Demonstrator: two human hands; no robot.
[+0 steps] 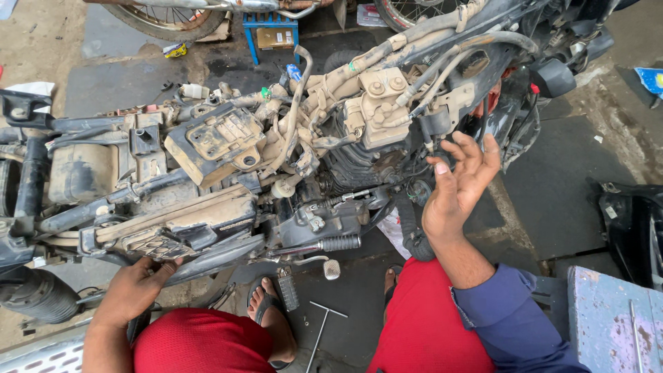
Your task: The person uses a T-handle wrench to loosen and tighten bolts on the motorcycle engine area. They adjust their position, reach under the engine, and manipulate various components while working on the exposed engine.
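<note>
1. Right hand (457, 181) is raised at roughly 3 o'clock of the frame, palm toward me, fingers spread wide and holding nothing; its fingertips sit just beside the dark hoses (427, 131) under the motorcycle frame (387, 52).
2. Left hand (136, 289) is at about 8 o'clock, palm down, fingers loosely curled over the edge of the dusty side panel (179, 224); I see nothing gripped in it.
3. I note the stripped engine block (352, 166) at centre, between both hands, coated in dried mud.
4. A footpeg (338, 243) with black rubber projects at 6 o'clock of the engine.
5. A T-handle wrench (321, 324) lies on the floor at 6 o'clock, between my red-clad knees, apart from both hands.
6. A sandalled foot (266, 307) rests just beside the wrench.
</note>
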